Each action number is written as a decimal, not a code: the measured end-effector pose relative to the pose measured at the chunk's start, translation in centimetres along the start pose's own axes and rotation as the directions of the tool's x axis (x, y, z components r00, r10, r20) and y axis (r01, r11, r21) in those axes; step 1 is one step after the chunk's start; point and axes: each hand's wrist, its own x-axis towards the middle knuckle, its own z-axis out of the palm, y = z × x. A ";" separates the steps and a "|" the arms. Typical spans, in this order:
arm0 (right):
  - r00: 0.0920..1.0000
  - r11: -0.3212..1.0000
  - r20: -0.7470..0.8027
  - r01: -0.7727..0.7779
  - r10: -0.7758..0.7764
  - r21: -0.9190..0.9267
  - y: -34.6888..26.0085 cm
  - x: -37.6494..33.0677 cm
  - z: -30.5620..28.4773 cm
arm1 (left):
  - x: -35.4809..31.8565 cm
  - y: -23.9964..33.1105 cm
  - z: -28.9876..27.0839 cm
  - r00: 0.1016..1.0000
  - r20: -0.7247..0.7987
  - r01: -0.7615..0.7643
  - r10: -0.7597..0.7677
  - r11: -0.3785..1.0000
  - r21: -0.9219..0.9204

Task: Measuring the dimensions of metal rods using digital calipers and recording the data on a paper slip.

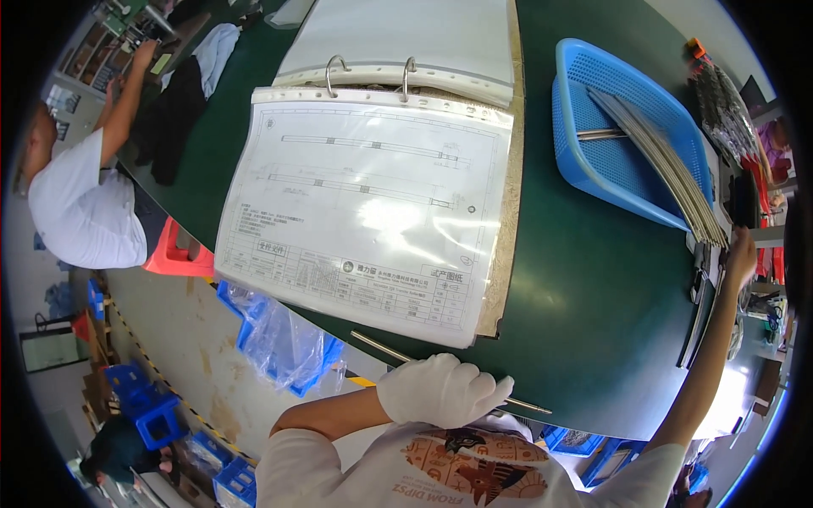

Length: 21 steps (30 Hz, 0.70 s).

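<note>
The left hand was closed around one rod; other rods waited in the basket; right hand's grip, I could not tell.

Bright, glare on page, fisheye bending

A factory workshop, apparently for making metal parts: on a long green-topped workbench, a ring binder lies open at a technical drawing of slender shafts, near a blue perforated basket of thin metal rods. At the upper left, a co-worker in a white T-shirt reaches toward a green machine; below, yellow-and-black striped tape marks the floor beside blue plastic crates.
</note>
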 end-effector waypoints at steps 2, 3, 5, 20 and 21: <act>0.989 0.855 -0.149 0.078 -0.001 0.512 0.4 -4.7 -1.5 | -0.2 0.3 0.0 1.000 0.019 0.011 -0.011 1.000 -0.009; 0.997 0.897 -0.075 0.065 -0.036 0.436 -2.2 -9.5 -2.9 | -0.3 0.2 0.2 0.999 -0.006 0.047 -0.047 0.999 -0.027; 0.959 0.874 0.065 0.222 -0.276 0.431 -7.9 -19.4 -5.9 | 0.4 0.4 0.0 0.997 -0.043 0.060 -0.062 0.997 -0.048; 0.437 0.562 0.384 0.416 -0.813 0.715 -15.4 -32.6 -8.1 | 2.4 1.5 1.4 0.993 -0.063 -0.104 0.098 0.990 -0.100; 0.454 0.559 0.369 0.415 -0.811 0.718 -15.2 -32.8 -7.9 | 2.4 1.5 1.5 0.993 -0.075 -0.104 0.096 0.989 -0.106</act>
